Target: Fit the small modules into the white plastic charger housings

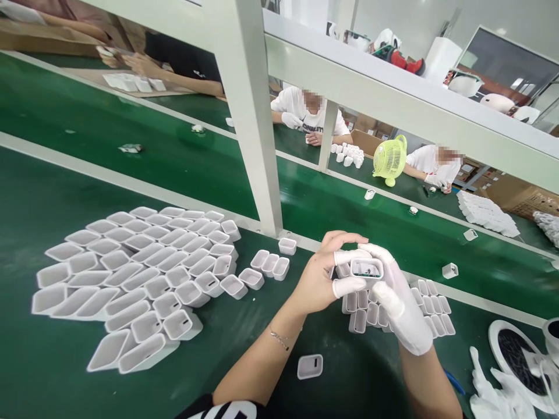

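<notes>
My left hand [325, 273], bare except for white finger cots on two fingertips, and my right hand [399, 297], in a white glove, together pinch a small white plastic shell [367, 269] with a green board visible inside its open end. Both hands hover above a cluster of upright white shells [430, 311] on the green mat. To the left lies a large spread of several empty white shells [140, 273], open ends up. A single shell [310, 366] lies flat by my left forearm.
A white frame post [257, 116] rises behind the shells. Beyond it runs a green conveyor belt [174, 151] carrying a few white pieces. Other people sit across it near a yellow-green fan [389, 158]. White gloves [498, 390] and a round white object [519, 355] lie at lower right.
</notes>
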### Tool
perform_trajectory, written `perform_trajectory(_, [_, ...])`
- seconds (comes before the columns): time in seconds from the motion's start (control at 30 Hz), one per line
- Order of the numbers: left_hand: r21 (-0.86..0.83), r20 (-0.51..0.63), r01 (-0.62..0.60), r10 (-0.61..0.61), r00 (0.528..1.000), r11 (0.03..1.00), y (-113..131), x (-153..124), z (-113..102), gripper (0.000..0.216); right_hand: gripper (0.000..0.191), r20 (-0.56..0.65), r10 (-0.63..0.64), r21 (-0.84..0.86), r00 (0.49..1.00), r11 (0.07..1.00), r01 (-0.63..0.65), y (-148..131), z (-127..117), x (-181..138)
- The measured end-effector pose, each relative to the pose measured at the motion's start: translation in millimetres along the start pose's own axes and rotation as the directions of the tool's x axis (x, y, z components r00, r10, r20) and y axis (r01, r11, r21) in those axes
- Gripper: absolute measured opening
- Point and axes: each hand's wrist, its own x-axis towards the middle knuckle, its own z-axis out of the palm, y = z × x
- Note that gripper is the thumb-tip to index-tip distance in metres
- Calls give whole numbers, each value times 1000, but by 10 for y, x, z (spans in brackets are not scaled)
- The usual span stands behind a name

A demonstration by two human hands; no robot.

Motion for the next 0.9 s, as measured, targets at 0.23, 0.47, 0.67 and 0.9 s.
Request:
perform_trajectory(0.23, [-115,39,78,-74,996,990,35,-10,-5,11,51,-85,124,35,989,992,-122,-2,27,-77])
perform_trajectory(0.47, [-59,36,177,-175,984,982,63,4,-21,11,48,-251,91,0,964,996,-94,102,48,-133])
perform_trajectory(0.67, [-152,127,217,-198,972,964,12,-9,34,24,41,-526,39,-74,849,993,-91,269,133,-198])
perform_trajectory(0.9, [-2,299,150,-143,944,989,164,-68,33,59,26,-436,35,40,899,999,-19,308,139,-343])
